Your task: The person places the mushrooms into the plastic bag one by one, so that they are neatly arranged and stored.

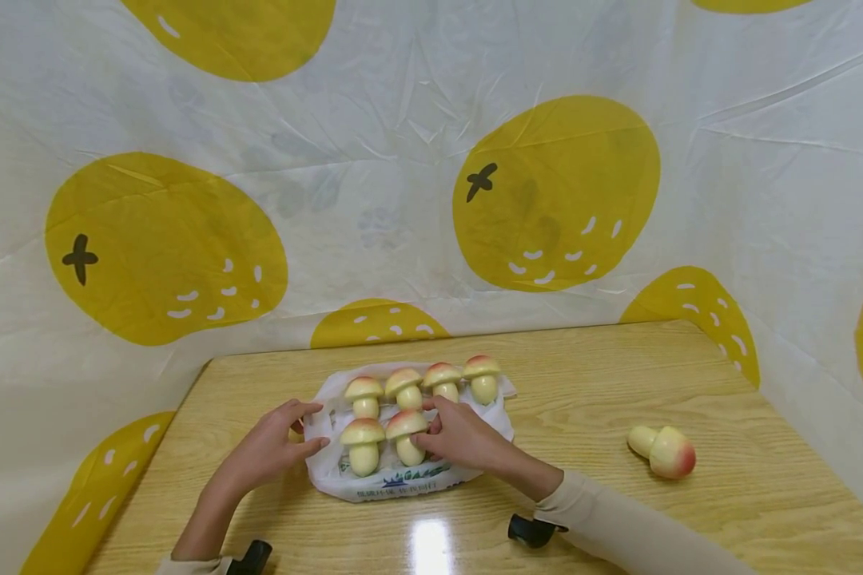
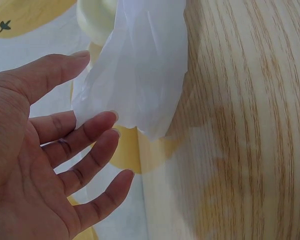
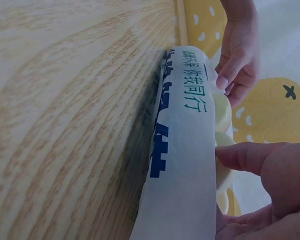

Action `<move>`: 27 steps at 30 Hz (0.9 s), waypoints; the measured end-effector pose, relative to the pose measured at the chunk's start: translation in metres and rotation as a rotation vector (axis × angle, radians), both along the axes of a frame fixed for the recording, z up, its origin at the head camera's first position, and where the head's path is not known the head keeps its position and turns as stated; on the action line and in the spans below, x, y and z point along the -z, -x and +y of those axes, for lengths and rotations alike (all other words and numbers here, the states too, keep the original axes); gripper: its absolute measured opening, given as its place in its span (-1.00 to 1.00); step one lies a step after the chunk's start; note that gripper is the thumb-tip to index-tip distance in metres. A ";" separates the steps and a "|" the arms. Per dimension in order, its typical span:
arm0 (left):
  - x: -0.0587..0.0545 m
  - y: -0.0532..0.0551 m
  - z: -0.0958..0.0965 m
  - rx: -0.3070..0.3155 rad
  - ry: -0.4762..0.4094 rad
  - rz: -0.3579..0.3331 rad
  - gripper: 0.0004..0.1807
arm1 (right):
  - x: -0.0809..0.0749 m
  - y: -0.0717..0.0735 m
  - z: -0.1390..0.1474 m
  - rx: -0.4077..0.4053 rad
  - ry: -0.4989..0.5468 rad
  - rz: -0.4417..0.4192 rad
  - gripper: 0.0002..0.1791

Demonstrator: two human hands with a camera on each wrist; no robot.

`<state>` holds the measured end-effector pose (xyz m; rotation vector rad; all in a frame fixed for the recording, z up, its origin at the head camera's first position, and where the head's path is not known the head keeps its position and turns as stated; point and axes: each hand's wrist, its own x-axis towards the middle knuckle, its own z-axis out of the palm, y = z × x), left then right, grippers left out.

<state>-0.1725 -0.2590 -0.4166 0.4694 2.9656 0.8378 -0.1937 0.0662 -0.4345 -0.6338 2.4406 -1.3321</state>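
Note:
A white plastic bag (image 1: 403, 489) with printed lettering lies flat on the table, bearing several toy mushrooms with reddish caps and pale stems. They form a back row and a shorter front row. My right hand (image 1: 467, 435) grips the front-row right mushroom (image 1: 407, 449), thumb on its near side; the other fingers are partly hidden. At the bag's left end is my left hand (image 1: 280, 443), thumb and fingers spread apart. In the left wrist view, a fingertip passes behind the bag's edge (image 2: 140, 75). Left of the gripped mushroom stands another mushroom (image 1: 363, 451).
A single toy mushroom (image 1: 665, 452) lies on its side at the right of the wooden table (image 1: 582, 367). A white cloth (image 1: 374, 216) with large yellow fruit prints hangs behind and along both sides of the table.

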 end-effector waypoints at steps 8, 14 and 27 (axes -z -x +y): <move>0.000 -0.001 0.000 -0.003 0.004 0.002 -0.36 | 0.003 0.003 -0.001 -0.028 0.009 -0.054 -0.22; 0.000 0.000 0.000 -0.002 0.010 0.006 -0.36 | -0.001 0.004 0.003 -0.033 -0.017 -0.067 -0.25; -0.001 0.001 0.000 -0.002 0.013 -0.011 -0.35 | -0.027 0.004 0.046 -0.033 -0.015 -0.055 -0.54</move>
